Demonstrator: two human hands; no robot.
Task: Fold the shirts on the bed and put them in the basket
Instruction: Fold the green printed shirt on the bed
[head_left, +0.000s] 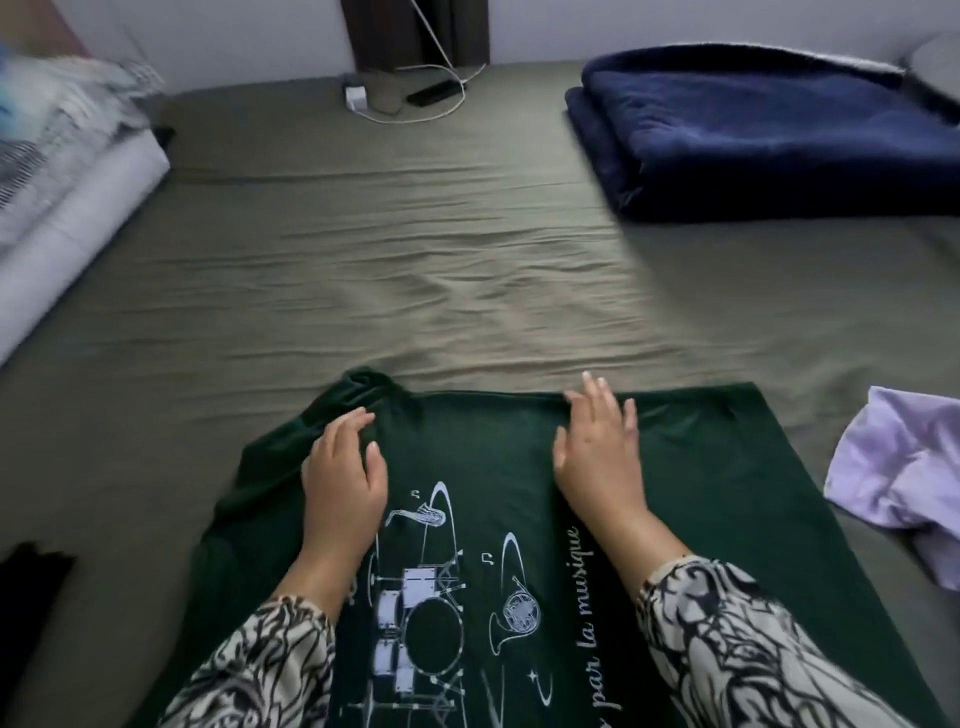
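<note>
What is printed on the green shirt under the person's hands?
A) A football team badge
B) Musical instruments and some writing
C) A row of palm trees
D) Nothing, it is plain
B: the green shirt, with the left hand and right hand resting on it, bears a white print of a drum kit, a horn and a saxophone, with a line of script beside them.

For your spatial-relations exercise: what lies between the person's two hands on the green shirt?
In the head view, only plain green shirt fabric lies between the left hand and right hand; the printed instruments start nearer the person.
</note>
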